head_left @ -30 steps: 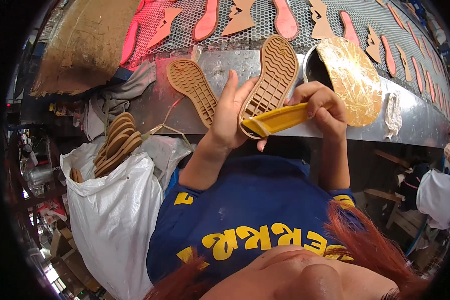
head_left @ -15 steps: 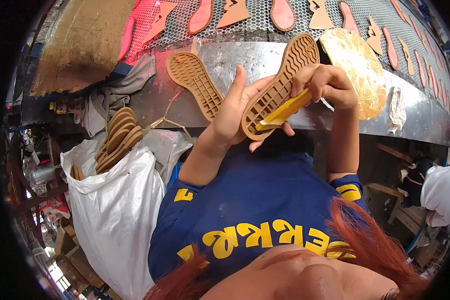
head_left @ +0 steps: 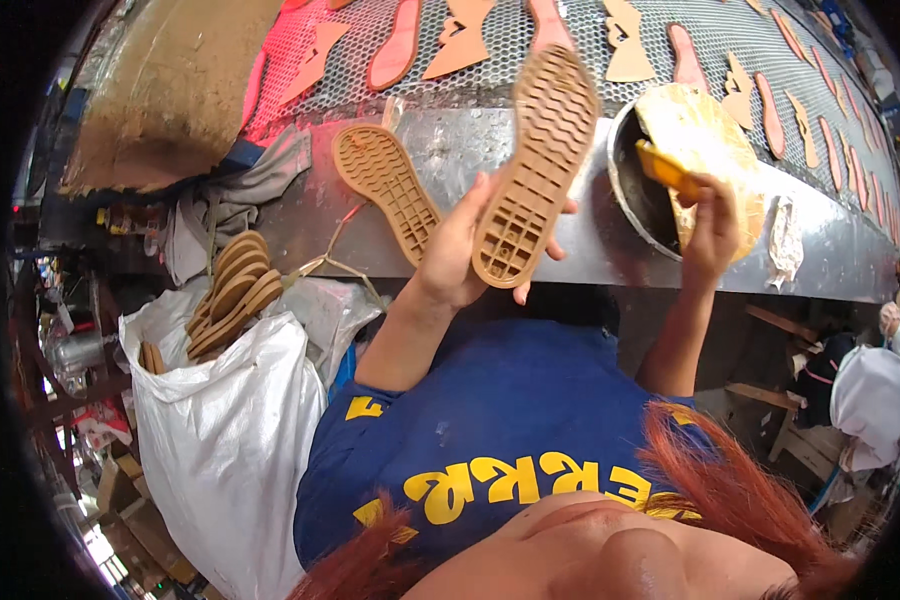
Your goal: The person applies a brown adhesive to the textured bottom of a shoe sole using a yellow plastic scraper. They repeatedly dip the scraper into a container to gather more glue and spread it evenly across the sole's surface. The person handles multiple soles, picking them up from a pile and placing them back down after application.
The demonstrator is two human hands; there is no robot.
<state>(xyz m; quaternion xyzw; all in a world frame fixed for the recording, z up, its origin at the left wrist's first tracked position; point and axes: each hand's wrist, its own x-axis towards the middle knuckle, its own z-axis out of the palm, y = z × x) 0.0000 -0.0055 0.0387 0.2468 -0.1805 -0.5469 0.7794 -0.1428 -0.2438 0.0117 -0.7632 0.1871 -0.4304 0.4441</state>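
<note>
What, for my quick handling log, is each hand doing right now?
Left hand: holding a brown sole, tread toward the camera.
Right hand: closed on a yellow tool.

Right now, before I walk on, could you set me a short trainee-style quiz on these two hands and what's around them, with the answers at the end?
1. True or false: the left hand holds a tan shoe sole with its tread pattern showing.

2. Where is the yellow tool?
A) Lying flat under the left forearm
B) In the right hand, by the round pan
C) In the left hand

3. What colour is the big sack at the left of the view?

Key:
1. True
2. B
3. White
</note>
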